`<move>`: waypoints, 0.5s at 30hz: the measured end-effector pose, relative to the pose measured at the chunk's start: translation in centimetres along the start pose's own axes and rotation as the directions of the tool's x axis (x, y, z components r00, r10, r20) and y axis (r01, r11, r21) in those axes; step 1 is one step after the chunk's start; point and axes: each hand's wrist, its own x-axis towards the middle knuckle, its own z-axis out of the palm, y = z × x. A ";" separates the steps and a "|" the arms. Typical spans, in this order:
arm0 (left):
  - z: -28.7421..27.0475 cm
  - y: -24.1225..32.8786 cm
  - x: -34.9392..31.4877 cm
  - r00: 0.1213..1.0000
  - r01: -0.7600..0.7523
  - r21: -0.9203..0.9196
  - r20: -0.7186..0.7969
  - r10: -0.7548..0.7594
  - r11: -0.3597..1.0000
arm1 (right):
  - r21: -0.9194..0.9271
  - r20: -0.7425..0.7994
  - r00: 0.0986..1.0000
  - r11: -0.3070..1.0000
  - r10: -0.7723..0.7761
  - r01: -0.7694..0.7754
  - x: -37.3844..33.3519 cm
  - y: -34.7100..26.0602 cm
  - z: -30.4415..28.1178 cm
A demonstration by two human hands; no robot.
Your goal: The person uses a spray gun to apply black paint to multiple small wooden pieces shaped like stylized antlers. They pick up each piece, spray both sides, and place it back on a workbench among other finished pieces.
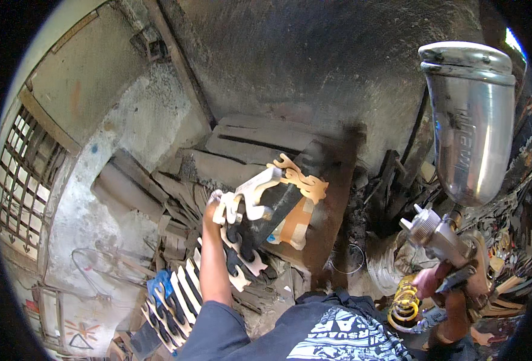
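My left hand (214, 203) grips one end of a pale carved wooden piece (255, 188) with curled cutouts, holding it up in front of me. Its far end has orange-tan scrollwork (305, 182). In my right hand (431, 280), at the lower right, is a metal spray gun (443, 234); its body hides some of my fingers. A large shiny metal paint cup (470, 126) sits on top of the gun. A yellow coiled hose (405, 301) hangs below my right hand. The gun and the wooden piece are well apart.
Several similar scroll-cut wooden pieces (179, 295) stand in a row at the lower left, beside a blue item (161, 286). A dark board (332, 222) and dusty planks (260, 141) lean at the sooty back wall. Scrap clutters the right side. A barred window (25, 171) is at far left.
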 end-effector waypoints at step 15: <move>-0.1 5.5 3.9 0.971 0.101 0.183 0.198 -0.137 0.978 | -0.180 0.357 0.819 0.827 -0.450 0.533 0.4 -1.8 0.3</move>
